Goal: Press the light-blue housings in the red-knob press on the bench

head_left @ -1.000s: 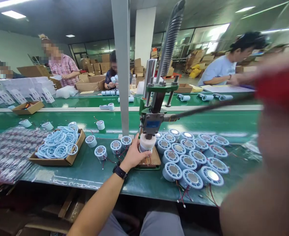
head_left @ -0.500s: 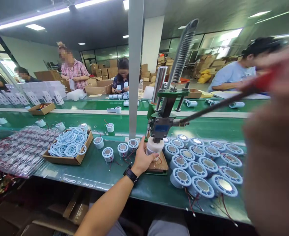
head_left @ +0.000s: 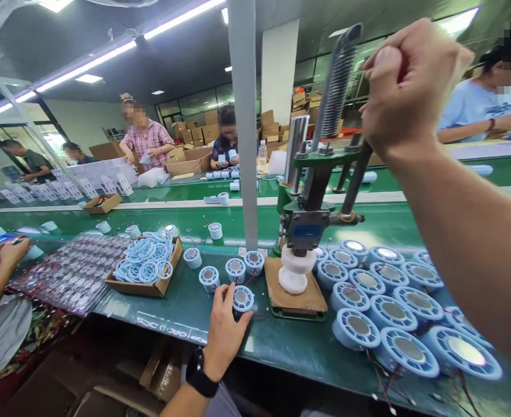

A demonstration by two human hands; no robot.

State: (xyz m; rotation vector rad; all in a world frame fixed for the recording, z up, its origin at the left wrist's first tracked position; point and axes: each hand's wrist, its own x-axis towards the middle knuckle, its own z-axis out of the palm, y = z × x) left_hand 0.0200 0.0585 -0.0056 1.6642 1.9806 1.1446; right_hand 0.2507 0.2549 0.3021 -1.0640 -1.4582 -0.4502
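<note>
My left hand (head_left: 229,321) is closed around a small light-blue round housing (head_left: 243,298) with a grey disc in its top, low over the bench just left of the press. My right hand (head_left: 412,87) is in a fist around the press lever (head_left: 360,179), which stands steeply up; its grip is hidden in my fingers. On the hand press (head_left: 305,226), a white round pressing block (head_left: 298,259) hangs above a white round seat (head_left: 292,281) on a brown base board (head_left: 277,284). Several similar housings (head_left: 355,329) with thin wires crowd the bench right of the press.
Left stand several loose housings (head_left: 209,278), a cardboard tray of light-blue rings (head_left: 145,260) and a wired, clear-wrapped stack (head_left: 70,269). A grey post (head_left: 244,127) rises behind. Past it runs a green conveyor (head_left: 186,217). A co-worker's hand (head_left: 14,252) is far left; other people sit or stand opposite.
The lever has swung from slanting to steeply upright with my right hand. My left hand has left the white block on the press and now grips a housing to its left. The view has shifted left.
</note>
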